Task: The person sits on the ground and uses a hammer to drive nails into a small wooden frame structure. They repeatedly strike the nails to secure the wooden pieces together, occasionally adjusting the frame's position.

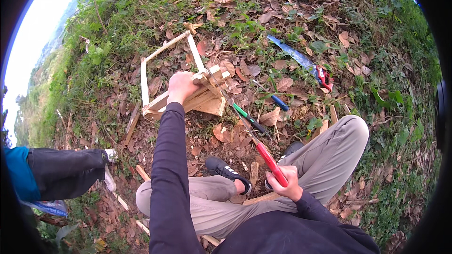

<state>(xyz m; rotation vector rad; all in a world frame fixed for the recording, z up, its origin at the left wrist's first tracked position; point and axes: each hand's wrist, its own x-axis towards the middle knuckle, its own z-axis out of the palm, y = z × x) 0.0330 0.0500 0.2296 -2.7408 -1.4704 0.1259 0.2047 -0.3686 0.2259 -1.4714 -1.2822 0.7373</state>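
Observation:
My left hand (182, 87) is closed on the slatted end of a small wooden frame (143, 82), which stands tilted on the leaf-covered ground. Thin pale sticks form its open far side, and short boards are joined near my fingers. In my right hand (288, 183) is the red handle of a tool with a long thin metal blade (248, 129). Seen almost edge-on, the blade runs up to the frame's right side, by the stacked wood ends. Whether it cuts into the wood I cannot tell.
Right of the frame lie a green-and-black-handled tool (248, 117), a blue-handled screwdriver (278, 102) and a saw with a blue blade and red handle (296, 57). Wood offcuts (254, 173) lie between my feet. Another person's dark-trousered leg (68, 171) extends in at left.

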